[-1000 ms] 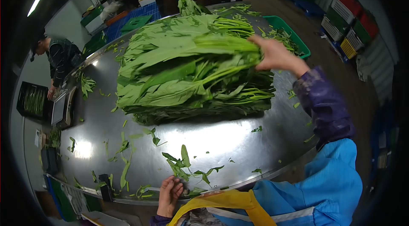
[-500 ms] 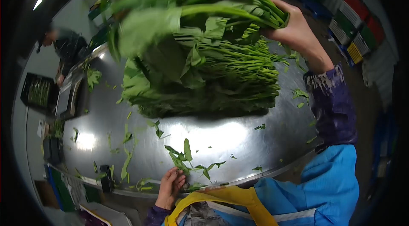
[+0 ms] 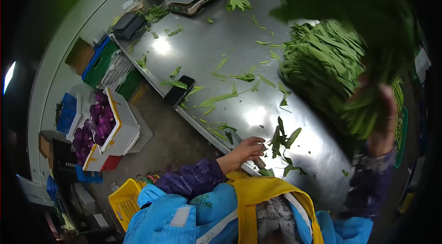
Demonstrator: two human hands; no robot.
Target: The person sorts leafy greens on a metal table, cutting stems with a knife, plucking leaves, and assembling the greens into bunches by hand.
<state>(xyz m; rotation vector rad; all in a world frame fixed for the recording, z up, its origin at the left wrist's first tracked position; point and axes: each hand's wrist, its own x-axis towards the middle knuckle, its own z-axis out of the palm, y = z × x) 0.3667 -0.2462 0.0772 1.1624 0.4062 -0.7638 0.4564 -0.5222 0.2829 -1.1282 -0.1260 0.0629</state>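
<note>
My right hand (image 3: 386, 110), blurred, is closed around the stems of a bunch of leafy greens (image 3: 361, 122). Its dark, blurred leaves rise close to the camera at upper right. Beside and partly behind it lies a big stack of leafy greens (image 3: 322, 48) on the metal table (image 3: 184, 62). My left hand (image 3: 246, 153) is at the table's front edge, fingers curled in. Something small and brownish shows beneath them, too unclear to name. Torn leaves (image 3: 283, 140) lie just right of that hand.
A digital scale (image 3: 193, 0) and a small bunch of greens (image 3: 238, 1) are at the table's far end. A black phone-like object (image 3: 179, 91) lies on the left edge. White boxes (image 3: 120, 122) with purple produce and a yellow basket (image 3: 125, 203) stand left on the floor.
The view has swung left, bringing the floor boxes into sight. My right hand still grips the bunch, now at the right side with leaves nearer the camera. My left hand stays near the edge.
</note>
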